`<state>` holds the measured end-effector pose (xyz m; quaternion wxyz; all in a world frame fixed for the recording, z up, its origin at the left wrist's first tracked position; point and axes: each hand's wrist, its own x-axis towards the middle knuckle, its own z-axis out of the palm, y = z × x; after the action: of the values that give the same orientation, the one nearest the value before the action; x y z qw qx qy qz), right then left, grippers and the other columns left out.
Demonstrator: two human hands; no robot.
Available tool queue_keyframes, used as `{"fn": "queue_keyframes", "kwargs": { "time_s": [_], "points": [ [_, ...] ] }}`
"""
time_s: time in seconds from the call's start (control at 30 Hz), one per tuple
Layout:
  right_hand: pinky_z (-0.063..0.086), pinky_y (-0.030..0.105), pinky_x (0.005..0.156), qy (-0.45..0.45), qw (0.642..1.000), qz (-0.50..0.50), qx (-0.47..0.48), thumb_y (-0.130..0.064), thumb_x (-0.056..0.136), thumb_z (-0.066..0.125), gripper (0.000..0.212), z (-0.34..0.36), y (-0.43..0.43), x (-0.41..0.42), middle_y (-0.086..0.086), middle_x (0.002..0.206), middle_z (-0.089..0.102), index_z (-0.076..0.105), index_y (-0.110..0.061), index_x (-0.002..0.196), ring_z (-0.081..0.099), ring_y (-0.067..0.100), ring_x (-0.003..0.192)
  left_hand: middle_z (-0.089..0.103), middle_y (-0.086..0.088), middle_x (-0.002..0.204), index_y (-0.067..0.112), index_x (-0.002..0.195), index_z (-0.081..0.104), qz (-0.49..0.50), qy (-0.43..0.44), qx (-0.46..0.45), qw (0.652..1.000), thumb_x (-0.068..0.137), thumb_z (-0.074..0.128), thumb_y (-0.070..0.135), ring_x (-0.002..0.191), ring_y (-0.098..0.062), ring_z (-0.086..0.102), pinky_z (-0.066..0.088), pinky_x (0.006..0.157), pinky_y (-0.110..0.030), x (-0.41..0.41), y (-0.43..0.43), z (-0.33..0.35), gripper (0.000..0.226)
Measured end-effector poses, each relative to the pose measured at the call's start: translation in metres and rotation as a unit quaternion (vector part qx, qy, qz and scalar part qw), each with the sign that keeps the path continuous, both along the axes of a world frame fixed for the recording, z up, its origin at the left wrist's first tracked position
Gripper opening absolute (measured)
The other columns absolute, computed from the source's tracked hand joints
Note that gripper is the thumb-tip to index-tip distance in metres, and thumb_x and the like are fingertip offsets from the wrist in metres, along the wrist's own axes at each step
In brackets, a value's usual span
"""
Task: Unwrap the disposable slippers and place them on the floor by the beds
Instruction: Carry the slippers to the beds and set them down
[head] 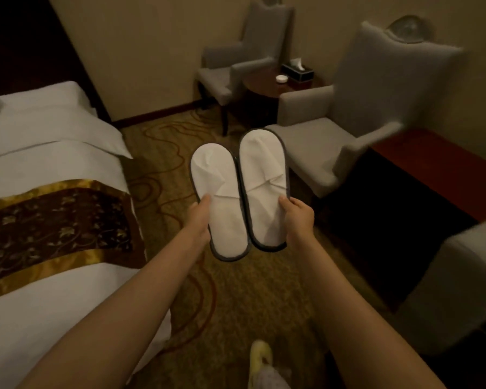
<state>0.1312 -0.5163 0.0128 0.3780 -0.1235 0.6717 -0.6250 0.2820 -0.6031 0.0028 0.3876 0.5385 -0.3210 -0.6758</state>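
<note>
While arms extend | left hand [199, 217], right hand [298, 217] fingers each pinch a slipper [225, 203]

Both slippers [237, 192] are white with dark grey edging. The carpet [236, 299] is olive-brown with looping reddish lines. The bed [54, 153] is white, crossed by a brown leaf-patterned runner [54, 223] bordered in gold. The armchairs [348, 127] are grey.
</note>
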Motion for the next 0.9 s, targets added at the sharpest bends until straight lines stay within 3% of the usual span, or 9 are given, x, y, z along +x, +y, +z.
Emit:
{"fn": "queue_keyframes", "kwargs": {
  "time_s": [0.13,0.27,0.4,0.47,0.6,0.7,0.8,0.9],
  "points": [
    [0.049,0.032,0.071,-0.007,0.998,0.055,0.036,-0.022,0.089,0.059,0.011,-0.015,-0.093,-0.009,0.001,0.086,0.063,0.066,-0.013,0.091,0.059,0.014,0.075,0.058,-0.018,0.127,0.002,0.129,0.049,0.039,-0.008,0.019,0.999,0.096,0.048,0.027,0.108,-0.033,0.059,0.051,0.086,-0.044,0.000,-0.081,-0.021,0.041],
    [0.048,0.028,0.070,0.001,0.993,0.104,0.058,-0.023,0.090,0.057,0.012,-0.030,-0.196,-0.019,-0.001,0.087,0.061,0.064,-0.014,0.095,0.056,0.012,0.073,0.055,-0.018,0.130,0.002,0.133,0.042,0.089,-0.022,0.028,0.995,0.096,0.049,0.027,0.111,-0.034,0.057,0.050,0.088,-0.044,-0.005,-0.172,-0.039,0.045],
    [0.039,0.021,0.061,0.000,0.986,0.144,0.083,-0.022,0.091,0.055,0.023,-0.043,-0.292,-0.018,-0.011,0.074,0.051,0.063,-0.010,0.109,0.045,0.004,0.065,0.056,-0.015,0.130,0.005,0.135,0.042,0.127,-0.027,0.052,0.990,0.096,0.048,0.029,0.108,-0.031,0.058,0.050,0.090,-0.043,0.003,-0.250,-0.053,0.046],
    [0.039,0.022,0.060,0.000,0.981,0.171,0.089,-0.021,0.091,0.056,0.021,-0.046,-0.334,-0.011,-0.005,0.080,0.057,0.063,-0.009,0.107,0.047,0.005,0.065,0.056,-0.017,0.130,0.006,0.135,0.044,0.147,-0.026,0.076,0.986,0.096,0.047,0.030,0.113,-0.034,0.057,0.049,0.095,-0.047,0.014,-0.283,-0.061,0.046],
    [0.050,0.038,0.080,-0.002,0.968,0.231,0.101,-0.018,0.089,0.058,0.009,-0.056,-0.423,0.003,0.017,0.108,0.067,0.064,-0.012,0.092,0.062,0.028,0.088,0.057,-0.019,0.130,0.006,0.133,0.048,0.188,-0.013,0.097,0.977,0.096,0.047,0.029,0.114,-0.035,0.057,0.046,0.099,-0.054,0.032,-0.358,-0.075,0.043],
    [0.049,0.042,0.086,0.010,0.957,0.269,0.109,-0.020,0.090,0.058,0.008,-0.066,-0.494,0.007,0.016,0.108,0.066,0.063,-0.014,0.089,0.059,0.023,0.081,0.055,-0.020,0.132,0.005,0.134,0.047,0.216,-0.003,0.105,0.971,0.097,0.046,0.028,0.118,-0.035,0.055,0.045,0.101,-0.053,0.039,-0.419,-0.090,0.043],
    [0.048,0.045,0.092,0.018,0.946,0.302,0.114,-0.021,0.090,0.058,0.011,-0.074,-0.566,0.010,0.019,0.113,0.065,0.064,-0.012,0.093,0.060,0.034,0.102,0.053,-0.021,0.134,0.003,0.134,0.047,0.232,0.026,0.113,0.966,0.098,0.045,0.026,0.120,-0.036,0.053,0.046,0.099,-0.047,0.044,-0.481,-0.102,0.043],
    [0.048,0.048,0.095,0.024,0.933,0.336,0.123,-0.019,0.090,0.058,0.020,-0.082,-0.632,0.017,0.021,0.114,0.064,0.065,-0.003,0.101,0.058,0.038,0.107,0.052,-0.021,0.135,0.004,0.136,0.045,0.260,0.060,0.123,0.956,0.098,0.044,0.024,0.121,-0.036,0.051,0.046,0.092,-0.046,0.051,-0.531,-0.109,0.042]
  ]
}}
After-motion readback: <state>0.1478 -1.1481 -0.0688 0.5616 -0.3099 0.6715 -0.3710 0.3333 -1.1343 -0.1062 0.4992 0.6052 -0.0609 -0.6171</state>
